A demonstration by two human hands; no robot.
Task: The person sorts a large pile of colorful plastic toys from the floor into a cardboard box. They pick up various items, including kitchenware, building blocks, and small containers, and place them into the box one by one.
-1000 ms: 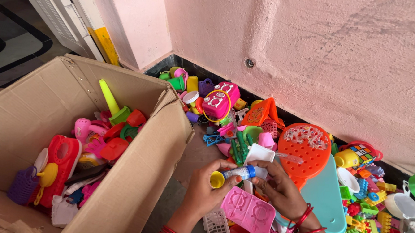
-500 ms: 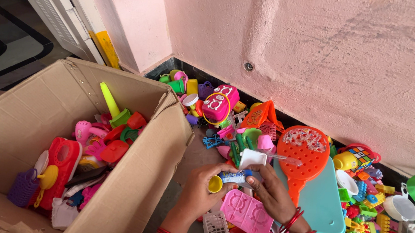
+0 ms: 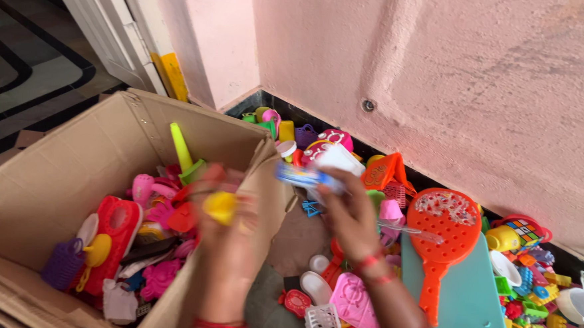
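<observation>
My left hand [image 3: 225,240] is blurred with motion over the box's right edge and pinches a small yellow round toy piece [image 3: 220,207]. My right hand [image 3: 349,217] is raised beside it and grips a small blue-and-white tube-shaped toy [image 3: 304,178] together with a white flat piece [image 3: 340,160]. Both hands hover above the open cardboard box [image 3: 52,171], which is packed with pink, red and purple plastic toys [image 3: 112,231] and an upright yellow-green cone [image 3: 181,148].
A heap of plastic toys lies along the pink wall [image 3: 476,87]: an orange paddle [image 3: 440,232] on a teal board [image 3: 468,293], a pink grid piece [image 3: 358,307], a white basket [image 3: 325,324], building bricks [image 3: 531,303]. A doorway [image 3: 38,44] opens at the left.
Both hands rose from the floor pile toward the box, the left carrying the yellow piece away from the tube that the right still holds. The camera shifted left.
</observation>
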